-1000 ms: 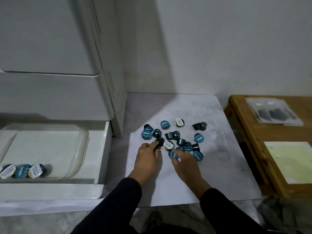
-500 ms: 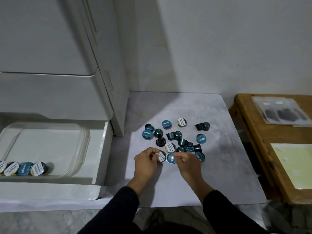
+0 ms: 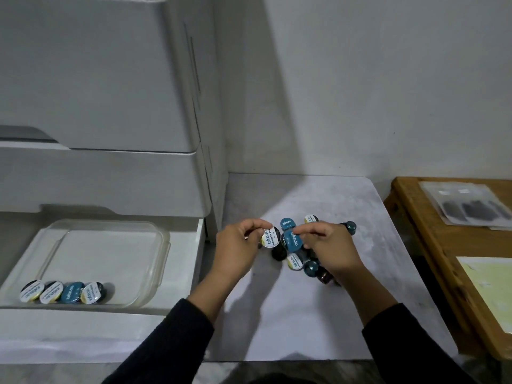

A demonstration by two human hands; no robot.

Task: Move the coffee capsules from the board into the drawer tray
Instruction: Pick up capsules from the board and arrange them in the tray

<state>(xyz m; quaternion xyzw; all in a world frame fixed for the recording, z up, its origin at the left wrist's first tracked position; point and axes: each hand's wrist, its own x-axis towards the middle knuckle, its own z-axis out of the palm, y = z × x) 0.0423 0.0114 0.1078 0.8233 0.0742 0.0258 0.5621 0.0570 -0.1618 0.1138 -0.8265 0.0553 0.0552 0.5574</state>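
My left hand (image 3: 238,245) pinches a white-lidded capsule (image 3: 271,237), lifted above the grey board (image 3: 304,314). My right hand (image 3: 329,249) pinches a blue-lidded capsule (image 3: 293,241) right beside it, lid facing me. Several more capsules (image 3: 310,266) lie on the board beneath and behind the hands, partly hidden. The clear tray (image 3: 155,261) sits in the open white drawer at left, with a row of several capsules (image 3: 65,291) along its near wall.
White drawer units (image 3: 110,106) stand above the open drawer. A wooden table (image 3: 432,245) at right carries a plastic sleeve (image 3: 468,205) and a yellow sheet (image 3: 493,286). A white wall rises behind the board.
Both hands have risen off the board, each with a capsule picked from the pile, and the lids now face me. The view has shifted closer to the hands.
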